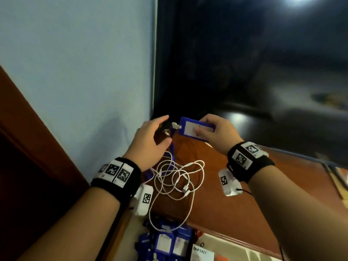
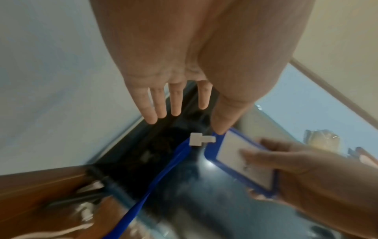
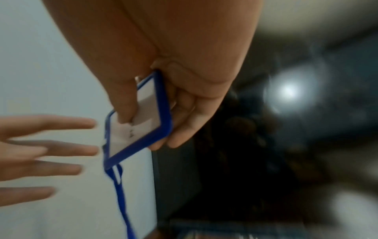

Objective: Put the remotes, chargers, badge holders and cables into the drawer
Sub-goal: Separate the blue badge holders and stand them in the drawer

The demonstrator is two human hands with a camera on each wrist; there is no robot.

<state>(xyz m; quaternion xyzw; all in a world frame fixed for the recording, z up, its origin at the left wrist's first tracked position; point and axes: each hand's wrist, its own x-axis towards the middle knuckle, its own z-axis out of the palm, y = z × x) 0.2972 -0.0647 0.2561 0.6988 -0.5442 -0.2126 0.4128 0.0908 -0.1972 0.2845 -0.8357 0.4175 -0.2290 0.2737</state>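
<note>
Two hands up over the bench [image 1: 235,194], a brown wood top with a smooth, slightly glossy grain. Your right hand [image 1: 216,132] has its grip on a badge holder [image 1: 194,127]: a flat rectangular blue plastic frame round a white card, thumb pressed on the card face, fingers curled behind the frame. A small white plastic clip [image 2: 199,139] sticks out of the holder's short edge, and a flat blue lanyard [image 2: 159,177] hangs from it down toward the bench. Your left hand [image 1: 150,140] hovers just beside the clip, grip released, fingers straight and spread, holding nothing; the thumb tip sits at the holder's corner, contact unclear. Below your hands a thin white cable [image 1: 177,178] lies in loose tangled loops on the wood, one strand trailing over the bench's front edge. Under that edge the drawer [image 1: 222,242] stands open, with a heap of more blue badge holders [image 1: 165,243] already inside, white inserts showing. Behind the bench: pale matte wall [image 1: 75,72] left, dark glossy screen [image 1: 244,63] right. Right wrist view is blurred.
</note>
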